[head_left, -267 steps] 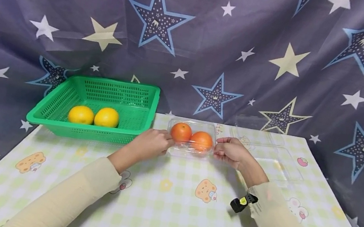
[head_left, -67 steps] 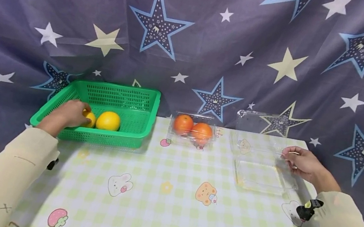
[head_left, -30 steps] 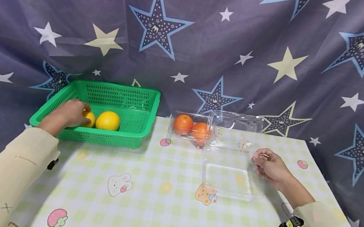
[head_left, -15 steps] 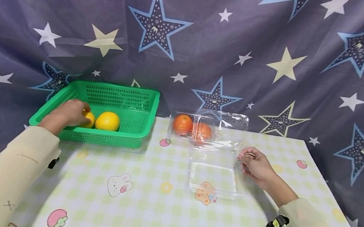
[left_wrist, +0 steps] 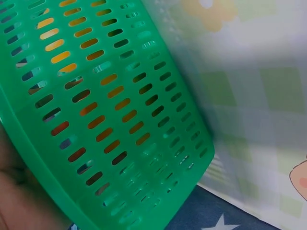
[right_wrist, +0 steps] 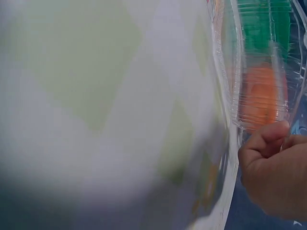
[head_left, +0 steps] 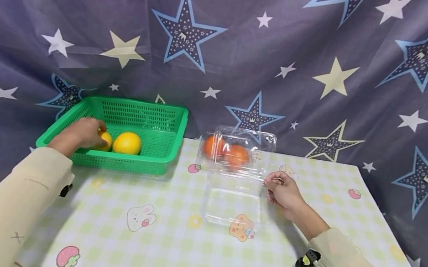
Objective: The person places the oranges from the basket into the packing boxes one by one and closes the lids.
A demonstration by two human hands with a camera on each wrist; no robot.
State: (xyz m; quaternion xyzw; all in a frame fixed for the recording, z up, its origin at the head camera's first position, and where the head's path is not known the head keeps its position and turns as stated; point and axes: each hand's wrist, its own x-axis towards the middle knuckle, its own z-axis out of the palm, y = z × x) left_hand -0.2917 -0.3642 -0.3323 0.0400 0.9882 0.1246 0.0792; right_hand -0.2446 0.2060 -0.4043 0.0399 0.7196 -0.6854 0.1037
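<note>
While together, right fingers (right_wrist: 261, 139) on container (head_left: 233, 206)

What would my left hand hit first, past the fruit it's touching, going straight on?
Your left hand would likely meet the other yellow fruit in the green basket, though depth is unclear.

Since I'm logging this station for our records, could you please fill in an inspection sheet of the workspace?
Surface: green-and-white checked tablecloth with cartoon prints.
Job's things: green perforated plastic basket with two round yellow fruits; clear plastic box with two round orange fruits; open, empty, clear plastic hinged box in front.
Clutter: nothing seen.
Grips: left grip curls over the left yellow fruit; right grip pinches the hinged box's edge.
Cables: nothing seen.
Surroundings: dark purple star-print fabric backdrop.
</note>
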